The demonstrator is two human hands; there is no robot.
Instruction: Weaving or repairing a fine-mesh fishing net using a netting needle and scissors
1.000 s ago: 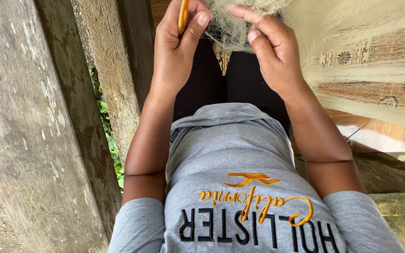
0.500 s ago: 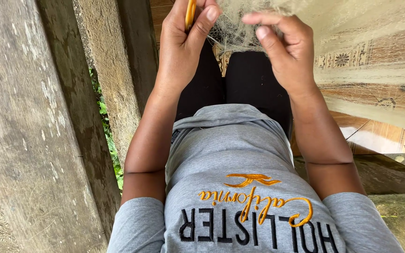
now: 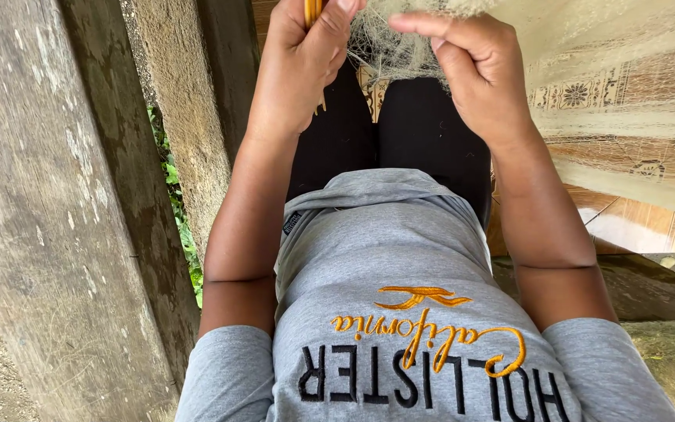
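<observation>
Holding yellow stick upright | left hand | right hand pinching net

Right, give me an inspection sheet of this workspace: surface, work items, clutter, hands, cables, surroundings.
Surface: no table; work is held above the lap, black trousers below.
Work items: pale fine netting bunched between the hands; slim yellow tool, top cut off by the frame.
Clutter: nothing seen.
Hands: left hand closed around the yellow tool; right hand pinching the netting.
Cables: nothing seen.
Surroundings: weathered wooden posts on the left, green leaves in a gap, patterned floor tiles on the right.
</observation>
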